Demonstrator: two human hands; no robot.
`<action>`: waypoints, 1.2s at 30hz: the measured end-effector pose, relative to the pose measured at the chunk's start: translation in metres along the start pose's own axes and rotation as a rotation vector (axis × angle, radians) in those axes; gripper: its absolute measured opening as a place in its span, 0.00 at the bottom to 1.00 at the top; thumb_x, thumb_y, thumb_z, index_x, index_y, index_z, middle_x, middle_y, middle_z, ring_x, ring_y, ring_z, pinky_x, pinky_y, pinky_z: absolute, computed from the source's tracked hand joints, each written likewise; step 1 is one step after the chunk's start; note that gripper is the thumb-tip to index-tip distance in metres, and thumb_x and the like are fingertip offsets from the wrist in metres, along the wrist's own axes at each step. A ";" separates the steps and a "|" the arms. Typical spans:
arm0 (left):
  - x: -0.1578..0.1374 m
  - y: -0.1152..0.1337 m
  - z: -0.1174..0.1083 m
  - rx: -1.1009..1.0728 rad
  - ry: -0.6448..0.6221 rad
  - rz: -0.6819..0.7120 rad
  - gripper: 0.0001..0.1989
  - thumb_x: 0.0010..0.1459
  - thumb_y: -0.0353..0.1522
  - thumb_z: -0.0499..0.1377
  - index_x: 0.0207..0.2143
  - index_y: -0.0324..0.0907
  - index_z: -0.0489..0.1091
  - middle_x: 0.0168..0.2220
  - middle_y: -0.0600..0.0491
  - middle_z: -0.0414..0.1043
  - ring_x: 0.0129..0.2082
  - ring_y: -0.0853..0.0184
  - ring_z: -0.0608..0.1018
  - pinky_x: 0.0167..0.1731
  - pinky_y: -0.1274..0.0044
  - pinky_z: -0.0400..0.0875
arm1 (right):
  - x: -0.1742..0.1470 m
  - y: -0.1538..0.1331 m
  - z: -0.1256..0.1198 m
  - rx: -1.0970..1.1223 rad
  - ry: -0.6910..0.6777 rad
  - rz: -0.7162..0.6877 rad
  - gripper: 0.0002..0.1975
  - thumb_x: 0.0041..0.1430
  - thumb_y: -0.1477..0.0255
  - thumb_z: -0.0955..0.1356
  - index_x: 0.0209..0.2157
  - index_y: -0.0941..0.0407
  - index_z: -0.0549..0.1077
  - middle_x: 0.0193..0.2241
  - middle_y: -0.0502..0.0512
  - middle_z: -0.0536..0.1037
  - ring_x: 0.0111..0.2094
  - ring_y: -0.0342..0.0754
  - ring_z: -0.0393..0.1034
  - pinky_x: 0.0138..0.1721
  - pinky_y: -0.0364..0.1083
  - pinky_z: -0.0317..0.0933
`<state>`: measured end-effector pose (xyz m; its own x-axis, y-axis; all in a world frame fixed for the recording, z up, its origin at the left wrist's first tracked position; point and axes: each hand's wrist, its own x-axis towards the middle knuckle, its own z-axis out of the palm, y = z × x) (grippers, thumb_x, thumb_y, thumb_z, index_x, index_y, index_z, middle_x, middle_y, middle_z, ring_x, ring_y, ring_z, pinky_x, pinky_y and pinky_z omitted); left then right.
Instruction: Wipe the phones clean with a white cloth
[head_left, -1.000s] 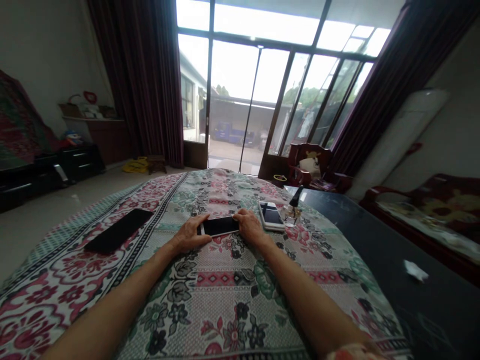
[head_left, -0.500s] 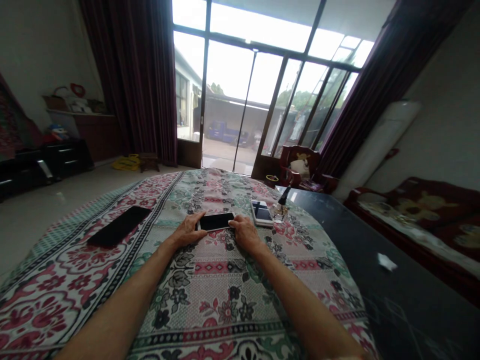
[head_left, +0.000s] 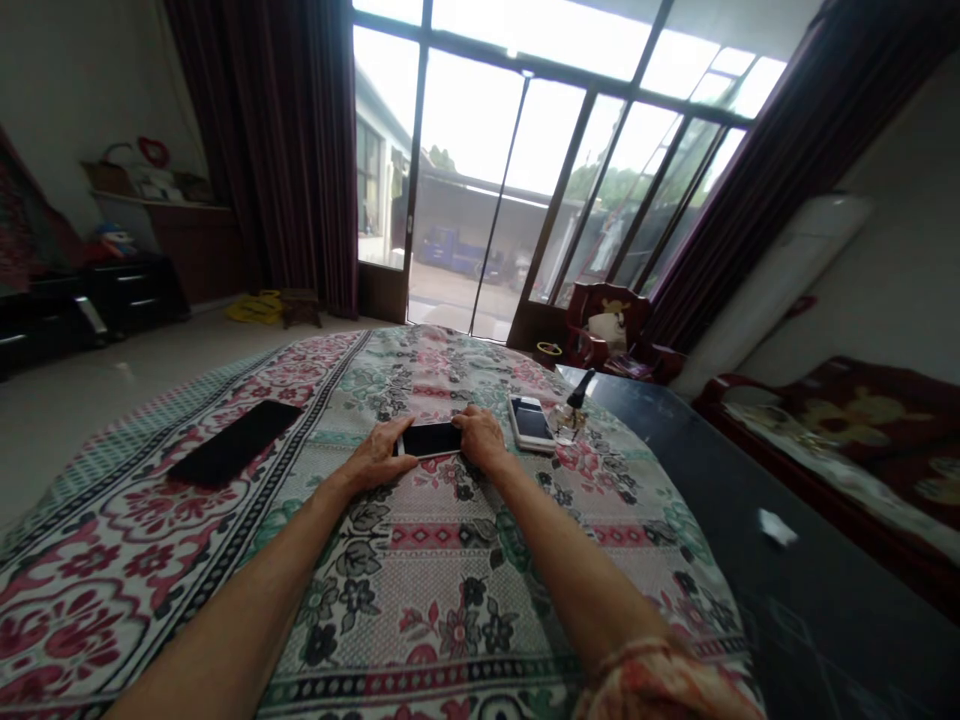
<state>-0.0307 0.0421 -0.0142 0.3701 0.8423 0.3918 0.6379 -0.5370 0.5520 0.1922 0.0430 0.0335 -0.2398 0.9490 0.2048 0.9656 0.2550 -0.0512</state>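
Over the multicoloured floral cloth point(head_left: 457, 625), a white-edged, dark-screened rectangular phone point(head_left: 431, 440) is centrally placed, face up, long axis left to right, right end slightly farther. The left hand point(head_left: 379, 457) pinches its left end between thumb and fingers; the right hand point(head_left: 481, 437) is curled over its right end, thumb hidden. A flat black rectangular slab point(head_left: 236, 444) lies left; a white rectangular phone point(head_left: 532, 423) lies right, just beside a clear glass bottle point(head_left: 568, 424).

My right sleeve point(head_left: 667, 685): loose cloth, blurred red-orange and pale pattern, folds gathered around arm, edge uneven. My left forearm point(head_left: 232, 600) and right forearm point(head_left: 570, 560) bare; my left hand point(head_left: 377, 460) and right hand point(head_left: 481, 438) bare too.
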 end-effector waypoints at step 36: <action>0.001 0.002 0.000 -0.028 0.004 -0.064 0.39 0.46 0.34 0.63 0.61 0.36 0.60 0.58 0.40 0.68 0.58 0.52 0.69 0.58 0.63 0.62 | -0.031 -0.078 0.004 0.049 0.036 -0.035 0.11 0.63 0.73 0.64 0.44 0.53 0.75 0.46 0.58 0.73 0.45 0.53 0.61 0.43 0.48 0.55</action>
<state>-0.0289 0.0421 -0.0129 0.3261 0.8750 0.3579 0.6411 -0.4829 0.5964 0.1240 -0.0057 0.0271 -0.2689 0.9323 0.2420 0.9504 0.2976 -0.0905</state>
